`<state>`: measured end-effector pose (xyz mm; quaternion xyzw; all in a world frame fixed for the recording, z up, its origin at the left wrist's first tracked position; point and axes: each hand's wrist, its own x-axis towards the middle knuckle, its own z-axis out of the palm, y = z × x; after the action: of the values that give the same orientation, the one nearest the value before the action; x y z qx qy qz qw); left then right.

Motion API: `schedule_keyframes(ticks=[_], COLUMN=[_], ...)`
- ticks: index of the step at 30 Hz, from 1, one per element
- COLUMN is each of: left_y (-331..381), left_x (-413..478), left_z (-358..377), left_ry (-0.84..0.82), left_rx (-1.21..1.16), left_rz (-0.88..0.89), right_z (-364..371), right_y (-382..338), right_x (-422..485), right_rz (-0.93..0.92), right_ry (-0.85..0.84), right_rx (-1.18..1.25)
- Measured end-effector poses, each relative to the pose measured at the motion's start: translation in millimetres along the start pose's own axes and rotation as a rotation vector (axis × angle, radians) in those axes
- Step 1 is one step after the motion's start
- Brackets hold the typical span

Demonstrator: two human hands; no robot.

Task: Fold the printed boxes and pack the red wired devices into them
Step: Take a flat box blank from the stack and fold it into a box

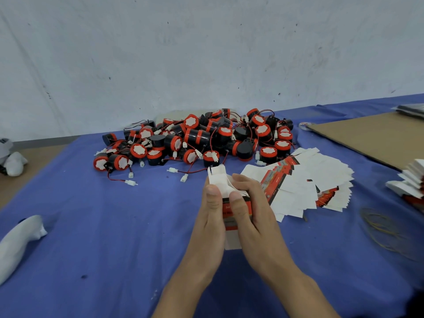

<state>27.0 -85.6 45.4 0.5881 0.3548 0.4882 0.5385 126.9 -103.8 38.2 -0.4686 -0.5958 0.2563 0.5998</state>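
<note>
Both of my hands grip one printed box [227, 204] above the blue cloth, its white end flaps standing up at the top. My left hand [210, 216] clasps its left side with the thumb on a flap. My right hand [250, 210] clasps the right side, thumb pressing on the red and black print. Behind them lies a big pile of red and black wired devices [197, 138] with white connectors. To the right, a fanned stack of flat printed boxes [305, 182] rests on the cloth.
A blue cloth [114, 226] covers the table. A brown cardboard sheet [367, 136] and a tape roll [305, 126] lie at the right rear, more flat boxes [410, 182] at the right edge, rubber bands [385, 228] near them. A white bag [18, 239] lies at the left.
</note>
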Motion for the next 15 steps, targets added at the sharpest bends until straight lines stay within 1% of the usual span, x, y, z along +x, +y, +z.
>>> schedule_keyframes(ticks=[10, 13, 15], left_y=[-2.2, 0.3, 2.2], left_x=[0.0, -1.5, -3.0], left_z=[0.3, 0.7, -0.1], left_ry=[-0.018, -0.029, -0.043], left_rx=[-0.006, 0.000, 0.020], left_rz=[0.020, 0.021, 0.020], right_z=[-3.1, -5.8, -7.2], right_y=[2.9, 3.5, 4.3], right_x=[2.2, 2.3, 1.9], right_rz=[-0.043, -0.073, -0.125], right_ry=[0.030, 0.047, 0.076], right_rx=[-0.084, -0.164, -0.241])
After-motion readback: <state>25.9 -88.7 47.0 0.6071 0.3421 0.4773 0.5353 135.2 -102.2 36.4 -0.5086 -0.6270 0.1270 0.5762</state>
